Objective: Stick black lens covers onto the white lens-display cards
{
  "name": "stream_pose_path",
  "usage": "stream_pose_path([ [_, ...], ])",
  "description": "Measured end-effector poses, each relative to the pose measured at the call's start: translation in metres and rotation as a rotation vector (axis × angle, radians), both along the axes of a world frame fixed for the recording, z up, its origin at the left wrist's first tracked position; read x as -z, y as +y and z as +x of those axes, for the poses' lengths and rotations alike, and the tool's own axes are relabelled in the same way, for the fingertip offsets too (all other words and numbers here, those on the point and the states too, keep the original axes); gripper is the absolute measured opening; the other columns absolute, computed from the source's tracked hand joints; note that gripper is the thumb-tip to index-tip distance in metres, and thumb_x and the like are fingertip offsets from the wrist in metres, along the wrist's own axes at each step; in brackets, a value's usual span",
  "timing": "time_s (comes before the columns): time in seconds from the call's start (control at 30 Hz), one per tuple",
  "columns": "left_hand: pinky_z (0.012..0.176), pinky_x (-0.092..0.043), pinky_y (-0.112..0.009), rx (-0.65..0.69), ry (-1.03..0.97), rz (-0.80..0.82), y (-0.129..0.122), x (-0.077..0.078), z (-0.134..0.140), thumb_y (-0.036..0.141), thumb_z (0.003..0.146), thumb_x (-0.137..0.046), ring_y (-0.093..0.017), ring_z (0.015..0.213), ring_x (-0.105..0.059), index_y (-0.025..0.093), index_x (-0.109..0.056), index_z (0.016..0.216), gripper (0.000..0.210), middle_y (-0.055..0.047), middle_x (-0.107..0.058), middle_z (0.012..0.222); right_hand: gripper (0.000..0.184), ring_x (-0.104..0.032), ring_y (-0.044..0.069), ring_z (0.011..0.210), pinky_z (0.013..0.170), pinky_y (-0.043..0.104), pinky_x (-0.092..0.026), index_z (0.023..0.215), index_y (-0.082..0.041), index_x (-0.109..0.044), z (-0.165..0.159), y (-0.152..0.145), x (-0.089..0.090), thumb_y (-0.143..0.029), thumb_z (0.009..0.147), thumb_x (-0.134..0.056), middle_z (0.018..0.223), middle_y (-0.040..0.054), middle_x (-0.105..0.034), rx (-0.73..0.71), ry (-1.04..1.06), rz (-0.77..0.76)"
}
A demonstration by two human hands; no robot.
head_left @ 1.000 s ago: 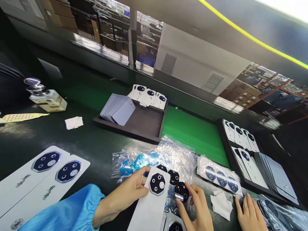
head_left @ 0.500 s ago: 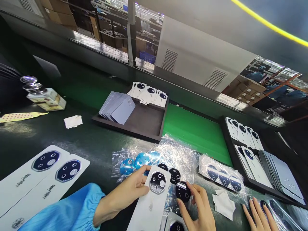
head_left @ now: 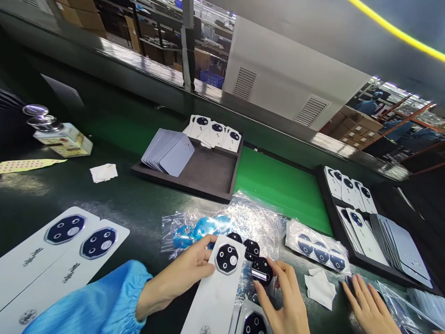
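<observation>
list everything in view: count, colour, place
Held panel: one, white, centre
Discs: three black, several blue, centre
Plastic film: uncounted, clear, centre
Disc packet: one, clear, right
Large panels: two, white, left
Trays: two, black, centre and right
Stacked panels: many, white, grey, in trays
Scraps: two, white, either side
Bottle: one, whitish, left
Strip: one, yellow, left
Mat: one, green, centre
Boxes: several, brown, background
Co-worker's hand: one, right
Left hand: one, blue sleeve, centre
Right hand: one, bare, centre

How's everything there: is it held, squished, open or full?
White rectangular panel: held in the left hand.
Black octagonal lens plate: held in the right hand.
Clear plastic wrapping: wrinkled, spread out.
Dark shallow tray in the middle: partly filled.
Bluish-grey rectangular cards in that tray: fanned out.
White tissue near the right hand: crumpled.
Pale boxy bottle with silver top: upright.
</observation>
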State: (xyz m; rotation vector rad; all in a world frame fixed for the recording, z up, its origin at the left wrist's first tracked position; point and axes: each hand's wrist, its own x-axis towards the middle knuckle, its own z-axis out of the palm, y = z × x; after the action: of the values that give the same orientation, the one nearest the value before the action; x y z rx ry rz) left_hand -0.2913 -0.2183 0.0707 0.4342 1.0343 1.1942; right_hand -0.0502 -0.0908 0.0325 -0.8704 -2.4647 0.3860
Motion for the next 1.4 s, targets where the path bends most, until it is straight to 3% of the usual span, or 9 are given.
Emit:
stream_pose_path([
  [0.23, 0.081, -0.052, -0.035, -0.014, 0.012, 0.006, -0.001, -0.002, 0.000, 0.021, 0.075, -0.063, -0.024, 0.092, -0.069, 0.020, -0.039, 0.127, 0.056, -0.005, -0.071, 0.101, 0.051, -0.065, 0.031, 0.082, 0.057, 0.043, -0.058, 0.133, -0.043, -0.049, -0.001, -0.001, -0.006, -0.033, 0.084, -0.062, 0.107, 0.0097, -0.062, -0.036, 0.004, 0.034],
  [0.43, 0.071, -0.052, -0.032, -0.007, 0.036, 0.076, -0.005, 0.000, 0.007, 0.031, 0.072, -0.063, -0.023, 0.080, -0.069, 0.019, -0.038, 0.126, 0.061, -0.005, -0.070, 0.094, 0.053, -0.064, 0.032, 0.088, 0.060, 0.042, -0.058, 0.132, -0.042, -0.049, -0.018, -0.017, -0.028, -0.032, 0.082, -0.064, 0.109, 0.0095, -0.060, -0.087, -0.004, -0.018],
  [0.57, 0.062, -0.049, -0.026, 0.005, 0.059, 0.091, -0.010, -0.002, 0.011, 0.031, 0.071, -0.060, -0.017, 0.069, -0.066, 0.018, -0.037, 0.126, 0.061, -0.003, -0.069, 0.088, 0.044, -0.063, 0.030, 0.094, 0.069, 0.039, -0.059, 0.127, -0.036, -0.052, -0.046, -0.036, -0.036, -0.030, 0.084, -0.060, 0.107, 0.0102, -0.059, -0.191, 0.029, -0.037],
  [0.73, 0.059, -0.046, -0.022, 0.024, 0.042, 0.124, -0.016, -0.004, 0.012, 0.029, 0.069, -0.059, -0.013, 0.065, -0.062, 0.017, -0.040, 0.123, 0.059, -0.001, -0.067, 0.085, 0.042, -0.061, 0.024, 0.096, 0.078, 0.034, -0.056, 0.128, -0.023, -0.047, -0.065, -0.049, -0.033, -0.024, 0.086, -0.055, 0.108, 0.0112, -0.054, -0.244, 0.073, -0.021],
  [0.97, 0.058, -0.045, -0.022, 0.021, 0.062, 0.125, -0.019, -0.001, 0.012, 0.031, 0.069, -0.061, -0.012, 0.063, -0.059, 0.019, -0.042, 0.123, 0.058, 0.003, -0.061, 0.077, 0.045, -0.059, 0.021, 0.099, 0.081, 0.029, -0.055, 0.129, -0.019, -0.044, -0.063, -0.048, -0.043, -0.019, 0.086, -0.057, 0.109, 0.0114, -0.051, -0.315, -0.017, -0.015],
  [1.17, 0.057, -0.044, -0.022, 0.003, 0.043, 0.154, -0.020, 0.009, 0.016, 0.034, 0.070, -0.064, -0.013, 0.062, -0.060, 0.020, -0.039, 0.127, 0.063, -0.001, -0.065, 0.087, 0.049, -0.058, 0.021, 0.103, 0.086, 0.029, -0.053, 0.130, -0.019, -0.042, -0.061, -0.048, -0.045, -0.016, 0.084, -0.059, 0.111, 0.0110, -0.051, -0.327, -0.032, -0.013],
  [1.4, 0.055, -0.043, -0.022, 0.010, 0.021, 0.145, -0.018, 0.012, 0.019, 0.039, 0.069, -0.068, -0.014, 0.061, -0.060, 0.021, -0.038, 0.130, 0.071, -0.003, -0.066, 0.091, 0.050, -0.061, 0.020, 0.094, 0.078, 0.028, -0.055, 0.123, -0.020, -0.045, -0.065, -0.056, -0.050, -0.011, 0.076, -0.062, 0.106, 0.0083, -0.053, -0.262, 0.017, 0.005],
])
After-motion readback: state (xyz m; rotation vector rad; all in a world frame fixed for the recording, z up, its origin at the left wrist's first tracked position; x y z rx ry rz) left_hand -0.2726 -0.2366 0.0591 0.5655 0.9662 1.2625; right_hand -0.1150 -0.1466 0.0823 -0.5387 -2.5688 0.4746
